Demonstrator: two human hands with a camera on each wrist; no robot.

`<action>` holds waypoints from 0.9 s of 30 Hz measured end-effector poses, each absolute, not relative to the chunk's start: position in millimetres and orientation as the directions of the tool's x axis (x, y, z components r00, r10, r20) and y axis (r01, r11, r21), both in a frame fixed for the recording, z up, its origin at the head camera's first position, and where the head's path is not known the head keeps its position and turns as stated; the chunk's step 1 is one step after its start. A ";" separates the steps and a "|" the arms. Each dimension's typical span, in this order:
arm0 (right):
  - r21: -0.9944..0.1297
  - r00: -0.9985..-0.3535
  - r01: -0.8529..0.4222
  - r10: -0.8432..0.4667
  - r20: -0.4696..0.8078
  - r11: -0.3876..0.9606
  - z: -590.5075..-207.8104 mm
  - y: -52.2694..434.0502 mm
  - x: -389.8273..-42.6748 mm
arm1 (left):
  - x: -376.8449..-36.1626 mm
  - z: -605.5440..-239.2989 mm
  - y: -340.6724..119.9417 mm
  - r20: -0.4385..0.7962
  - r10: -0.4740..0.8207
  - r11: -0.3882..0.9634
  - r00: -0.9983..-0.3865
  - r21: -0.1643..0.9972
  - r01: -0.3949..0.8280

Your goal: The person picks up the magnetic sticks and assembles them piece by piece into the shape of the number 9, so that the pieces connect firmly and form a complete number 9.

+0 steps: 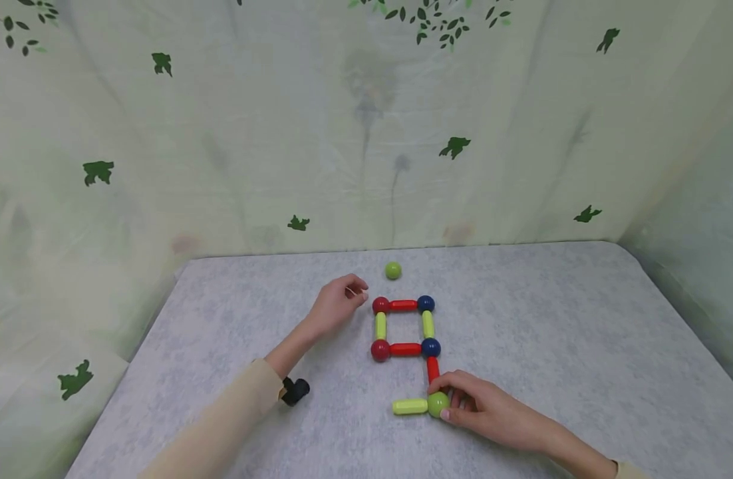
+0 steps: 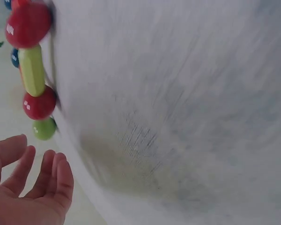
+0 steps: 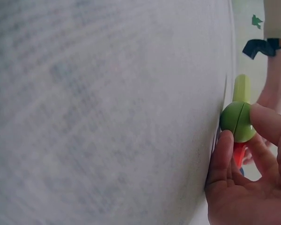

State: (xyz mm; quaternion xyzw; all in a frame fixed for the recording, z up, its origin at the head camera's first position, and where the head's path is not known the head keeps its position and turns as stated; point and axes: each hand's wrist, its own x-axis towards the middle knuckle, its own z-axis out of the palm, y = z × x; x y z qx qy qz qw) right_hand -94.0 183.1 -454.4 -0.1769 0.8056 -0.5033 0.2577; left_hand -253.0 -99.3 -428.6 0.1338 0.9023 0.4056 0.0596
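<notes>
The glossy green plastic ball [image 1: 438,403] sits on the grey mottled tabletop [image 1: 582,346] at the lower corner of a stick-and-ball figure, pinched between the thumb and fingertips of the right hand [image 1: 483,407]; the right wrist view shows the same ball [image 3: 238,122] with a thumb pad pressed on one side and a finger on the other. Just left of those fingertips a yellow-green plastic rod [image 1: 410,406] lies flat, its end touching the ball, and just above them a short red rod [image 1: 433,368] runs up to a dark blue ball [image 1: 430,347]. To do this well, I judge the ball should be held low and steady so both rod ends stay seated against it and the square of red and yellow-green rods above is not dragged askew. The left hand [image 1: 338,307] rests beside the upper red ball [image 1: 380,305], fingers loosely curled and holding nothing. Beyond its fingertips a loose green ball [image 1: 393,270] lies apart. No container appears in any view.
</notes>
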 end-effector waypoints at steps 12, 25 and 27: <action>-0.906 -0.803 -0.032 -0.550 -0.229 0.423 -453.0 184.7 -94.0 | -303.4 -447.7 -64.7 -0.080 0.274 0.538 -0.958 0.839 0.083; -0.907 -0.802 -0.023 -0.550 -0.234 0.420 -455.9 184.1 -94.9 | -318.9 -448.6 -45.9 -0.100 0.363 0.637 -0.926 0.752 0.169; -0.907 -0.802 -0.022 -0.549 -0.236 0.422 -456.0 184.1 -94.9 | -319.1 -448.8 -44.6 -0.102 0.348 0.630 -0.932 0.761 0.152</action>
